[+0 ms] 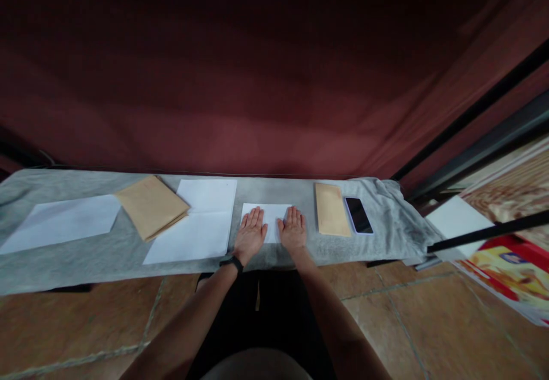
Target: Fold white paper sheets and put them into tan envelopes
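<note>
A small white sheet of paper [271,216], perhaps folded, lies in front of me on a grey cloth. My left hand [251,231] rests flat on its left part, fingers stretched away from me; a dark band circles that wrist. On the right part of the paper my right hand [293,228] also lies flat, palm down. Both hands are open and grip nothing. What is under the palms is hidden. Left of my hands is a stack of larger white paper [201,231] with a crease across it.
Brown envelopes [150,205] overlap the stack's left side, beside another white sheet [64,220]. To the right lie a brown envelope [332,211] and a phone [359,216]. The grey cloth [394,220] covers a narrow table against a dark red wall. A red and yellow box [510,271] stands lower right.
</note>
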Demonstrator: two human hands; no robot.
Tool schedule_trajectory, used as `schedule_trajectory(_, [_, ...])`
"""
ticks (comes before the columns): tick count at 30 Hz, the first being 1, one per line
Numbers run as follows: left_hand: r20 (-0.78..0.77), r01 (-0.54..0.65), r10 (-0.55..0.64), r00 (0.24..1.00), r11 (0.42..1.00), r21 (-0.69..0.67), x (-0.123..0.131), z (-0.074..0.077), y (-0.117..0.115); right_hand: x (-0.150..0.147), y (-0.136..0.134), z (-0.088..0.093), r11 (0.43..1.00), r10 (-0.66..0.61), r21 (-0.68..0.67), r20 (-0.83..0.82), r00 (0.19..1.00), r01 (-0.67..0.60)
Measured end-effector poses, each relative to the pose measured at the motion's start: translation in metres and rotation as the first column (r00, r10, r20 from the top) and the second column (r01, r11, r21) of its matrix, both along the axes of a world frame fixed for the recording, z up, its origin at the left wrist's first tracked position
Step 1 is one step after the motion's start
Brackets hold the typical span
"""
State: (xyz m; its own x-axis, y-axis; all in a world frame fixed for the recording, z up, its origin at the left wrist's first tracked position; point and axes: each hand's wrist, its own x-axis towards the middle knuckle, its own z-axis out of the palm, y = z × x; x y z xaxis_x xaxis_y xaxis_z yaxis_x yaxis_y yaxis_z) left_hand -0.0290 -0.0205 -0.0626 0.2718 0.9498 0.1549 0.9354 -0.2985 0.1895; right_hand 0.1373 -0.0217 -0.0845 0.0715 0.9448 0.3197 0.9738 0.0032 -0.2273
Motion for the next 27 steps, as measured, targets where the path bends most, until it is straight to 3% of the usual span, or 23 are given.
schedule_trajectory(9, [0.016,0.018,-0.018,1.0,1.0,0.017,-0.005,0.003,-0.002,0.023,-0.036,0.003,0.998,-0.044,0.045,-0.005,0.999,0.044])
schedule_trajectory(14, [0.017,0.078,-0.079,0.997,0.995,0.069,-0.013,-0.004,-0.026,0.032,-0.048,0.001,0.996,-0.041,0.07,-0.077,0.996,0.046])
schedule_trajectory(20, [-0.057,0.115,-0.113,0.992,0.993,0.039,0.0,-0.007,-0.058,0.024,-0.042,0.015,0.991,-0.132,-0.01,-0.256,0.958,0.134])
schedule_trajectory(23, [-0.069,0.078,-0.077,0.995,0.997,0.01,0.01,0.0,-0.062,0.018,-0.033,0.025,0.974,-0.227,-0.073,-0.366,0.903,0.215])
schedule_trajectory(27, [-0.066,0.029,-0.032,0.997,0.999,-0.033,0.019,0.01,-0.064,0.021,-0.021,0.033,0.97,-0.24,-0.075,-0.458,0.856,0.231])
